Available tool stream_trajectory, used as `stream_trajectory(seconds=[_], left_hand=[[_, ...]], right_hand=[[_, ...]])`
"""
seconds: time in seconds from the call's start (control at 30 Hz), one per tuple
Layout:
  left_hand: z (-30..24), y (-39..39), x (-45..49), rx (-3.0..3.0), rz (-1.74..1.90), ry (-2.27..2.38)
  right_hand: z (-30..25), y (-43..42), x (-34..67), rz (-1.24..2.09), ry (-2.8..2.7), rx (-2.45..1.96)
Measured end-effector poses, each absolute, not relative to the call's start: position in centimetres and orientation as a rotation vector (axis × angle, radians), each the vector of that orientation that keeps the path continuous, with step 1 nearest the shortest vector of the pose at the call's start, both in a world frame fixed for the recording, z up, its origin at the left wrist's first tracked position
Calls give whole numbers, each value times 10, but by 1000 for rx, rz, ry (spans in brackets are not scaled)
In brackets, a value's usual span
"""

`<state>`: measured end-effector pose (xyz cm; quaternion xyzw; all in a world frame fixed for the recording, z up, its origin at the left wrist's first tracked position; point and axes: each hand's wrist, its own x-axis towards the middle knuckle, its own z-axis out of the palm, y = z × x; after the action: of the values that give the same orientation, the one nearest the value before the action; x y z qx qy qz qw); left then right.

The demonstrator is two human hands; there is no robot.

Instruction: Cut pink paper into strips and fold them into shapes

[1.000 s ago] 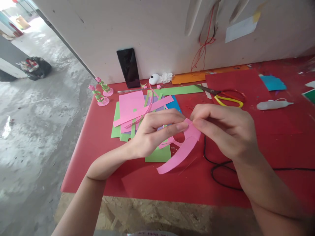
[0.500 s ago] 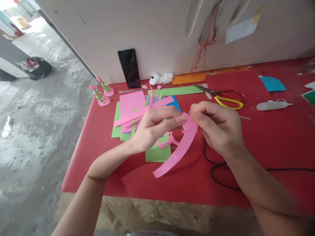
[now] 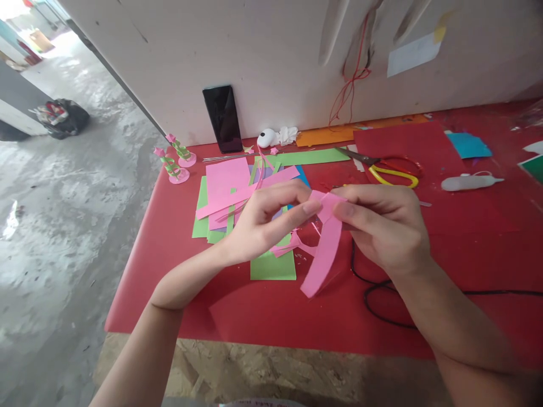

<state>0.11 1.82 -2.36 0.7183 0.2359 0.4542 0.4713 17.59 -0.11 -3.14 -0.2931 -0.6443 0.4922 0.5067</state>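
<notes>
A pink paper strip (image 3: 323, 257) is pinched between both hands above the red table cover (image 3: 237, 305). Its upper end is folded over on itself, and the long tail hangs down and curves to the left. My left hand (image 3: 267, 223) grips the left side of the folded end between thumb and fingers. On the right side, my right hand (image 3: 384, 223) pinches the fold, thumb in front. Beneath and left of the hands lie pink paper sheets (image 3: 227, 175), a green sheet (image 3: 274, 267) and pink paper scraps (image 3: 288, 246).
Scissors with yellow and red handles (image 3: 394, 175) lie behind my right hand, near a glue bottle (image 3: 470, 182). A phone (image 3: 223, 118) leans on the wall. Two small paper flowers (image 3: 172, 164) stand at the left edge. A black cable (image 3: 382, 308) loops at right.
My right hand has turned and shifted slightly right and down. The folded end has another overlap at the top, and the strip's tail has swung right and hangs more steeply.
</notes>
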Motion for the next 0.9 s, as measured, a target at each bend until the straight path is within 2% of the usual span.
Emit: stream_trajectory(seconds=[0.2,0.4,0.6,0.73,0.9], left_hand=[[-21,18,-1,1779,1028,584],[-24,16,-2,1770,1116,638],[-31,17,-2,1703,1199,606],[-32,20,-4,1675,1284,651],[-27,21,-3,1736,1218,647]], right_hand=[[-30,-4,171,1157,-1516,-763],[-28,-1,165,1231,-1603,-787],[-16,-1,164,1014,-1770,-812],[-12,-3,167,944,-1840,-902],[-11,-3,173,926,-1917,-889]])
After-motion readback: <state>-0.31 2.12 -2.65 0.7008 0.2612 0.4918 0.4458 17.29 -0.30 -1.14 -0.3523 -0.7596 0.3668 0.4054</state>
